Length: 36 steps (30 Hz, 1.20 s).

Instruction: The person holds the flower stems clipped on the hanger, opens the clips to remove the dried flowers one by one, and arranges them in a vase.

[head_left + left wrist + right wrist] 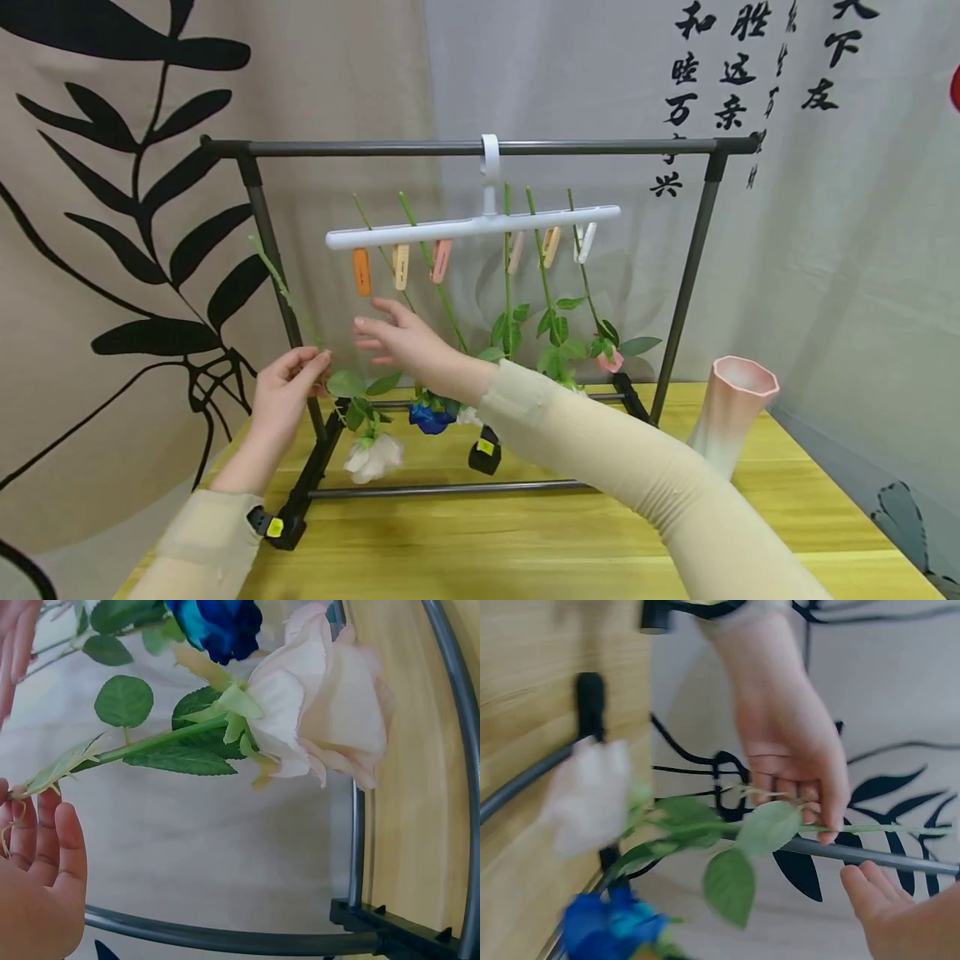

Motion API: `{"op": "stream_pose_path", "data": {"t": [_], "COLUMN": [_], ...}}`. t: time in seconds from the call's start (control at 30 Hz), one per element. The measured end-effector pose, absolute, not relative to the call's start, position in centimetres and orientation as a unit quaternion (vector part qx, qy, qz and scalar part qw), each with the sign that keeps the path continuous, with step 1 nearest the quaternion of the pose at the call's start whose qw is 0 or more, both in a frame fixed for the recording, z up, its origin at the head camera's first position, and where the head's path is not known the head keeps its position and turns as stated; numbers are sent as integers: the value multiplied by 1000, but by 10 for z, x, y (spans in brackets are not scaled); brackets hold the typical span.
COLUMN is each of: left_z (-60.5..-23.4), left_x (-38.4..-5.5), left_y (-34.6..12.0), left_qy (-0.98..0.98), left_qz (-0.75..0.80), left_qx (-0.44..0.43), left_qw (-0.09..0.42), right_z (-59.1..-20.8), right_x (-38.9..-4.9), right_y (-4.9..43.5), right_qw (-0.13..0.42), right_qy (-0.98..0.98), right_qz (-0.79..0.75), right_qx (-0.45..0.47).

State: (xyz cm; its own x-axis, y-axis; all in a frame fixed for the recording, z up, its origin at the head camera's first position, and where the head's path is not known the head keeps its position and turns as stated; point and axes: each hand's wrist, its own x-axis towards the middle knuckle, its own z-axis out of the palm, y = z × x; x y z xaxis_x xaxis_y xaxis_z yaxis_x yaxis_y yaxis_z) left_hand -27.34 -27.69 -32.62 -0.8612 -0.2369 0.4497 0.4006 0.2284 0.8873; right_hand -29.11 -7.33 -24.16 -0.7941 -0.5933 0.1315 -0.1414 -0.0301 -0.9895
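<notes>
My left hand (288, 387) pinches the green stem of a pale pink-white rose (322, 705), whose bloom hangs downward below the hand. The stem's bare end rises up and to the left past the rack's post. My right hand (408, 337) is held up with fingers extended, just below an orange clothespin (362, 272) on the white hanger (450, 227); nothing is in it. Beside that clothespin, a cream clothespin (401, 267) and a pink clothespin (441, 261) grip flower stems. A blue rose (217, 626) hangs behind the held rose.
The hanger hooks over the top bar of a dark metal rack (360, 149) on the wooden table (465, 542). More upside-down flowers hang on its right half, among them a pink bloom (611, 360). A pink-and-white vase (735, 412) stands right of the rack. A printed curtain hangs behind.
</notes>
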Motion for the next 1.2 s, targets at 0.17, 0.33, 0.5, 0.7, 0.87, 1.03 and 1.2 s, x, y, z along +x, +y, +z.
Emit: {"op": "stream_pose_path", "data": {"t": [0.17, 0.33, 0.5, 0.7, 0.87, 1.03, 1.2], "left_z": [-321, -314, -307, -308, -312, -316, -319], "left_x": [-262, -249, -236, -231, -230, -231, -229], "left_y": [-276, -271, -256, -229, -212, -198, -187], "left_qy": [-723, -710, -743, -765, -770, -766, -761], "left_qz": [-646, -668, -631, -610, -602, -603, -610], "left_qx": [-62, -93, -130, -158, -177, -205, -215], "left_qw": [236, 202, 183, 136, 115, 89, 57], "right_z": [-254, -264, -266, -257, -243, -235, -230], "right_x": [-277, -277, -281, -290, -296, -299, -303], "right_y": [-33, -1, 23, 38, 35, 33, 34], "right_qw": [135, 48, -128, -390, -498, -543, -545], "right_qy": [719, 784, 828, 732, 640, 568, 532], "right_qz": [-587, -452, -245, -68, 27, 113, 140], "right_qx": [-347, -422, -487, -555, -584, -608, -632]}}
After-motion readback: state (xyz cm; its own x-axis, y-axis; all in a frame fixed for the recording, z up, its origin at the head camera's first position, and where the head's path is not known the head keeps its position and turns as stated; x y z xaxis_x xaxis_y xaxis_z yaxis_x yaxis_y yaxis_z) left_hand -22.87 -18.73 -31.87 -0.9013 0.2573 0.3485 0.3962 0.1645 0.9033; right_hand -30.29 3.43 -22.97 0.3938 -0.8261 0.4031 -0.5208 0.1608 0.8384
